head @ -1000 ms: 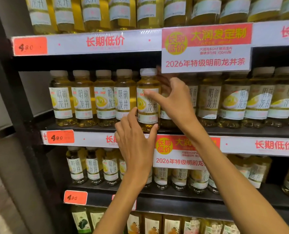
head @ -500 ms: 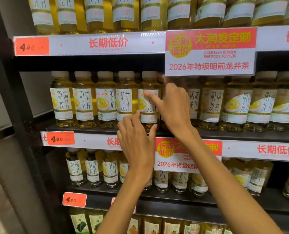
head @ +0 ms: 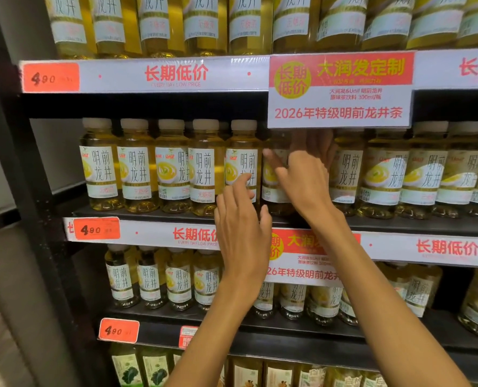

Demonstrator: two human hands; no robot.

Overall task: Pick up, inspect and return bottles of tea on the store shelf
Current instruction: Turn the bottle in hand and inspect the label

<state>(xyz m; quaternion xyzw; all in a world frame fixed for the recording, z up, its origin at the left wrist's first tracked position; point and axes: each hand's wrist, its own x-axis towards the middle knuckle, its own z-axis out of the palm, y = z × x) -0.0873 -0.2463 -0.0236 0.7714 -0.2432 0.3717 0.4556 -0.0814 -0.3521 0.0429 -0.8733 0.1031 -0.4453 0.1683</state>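
Taking the hanging promo sign [head: 339, 90] as landmark: down and to its left, a row of tea bottles [head: 137, 166] stands upright on the middle shelf [head: 148, 215]. The left hand [head: 242, 227] sits below the sign's left corner, fingers loosely spread and touching the label of the fifth bottle [head: 242, 152] low down, not wrapped round it. Directly under the sign the right hand [head: 306, 177] reaches between bottles, its fingers round the next bottle [head: 272, 177]; how firm that hold is I cannot tell. These look like full, smooth plastic bottles: moderately heavy, slightly squeezable, label slick. Best held round the labelled waist, not the cap.
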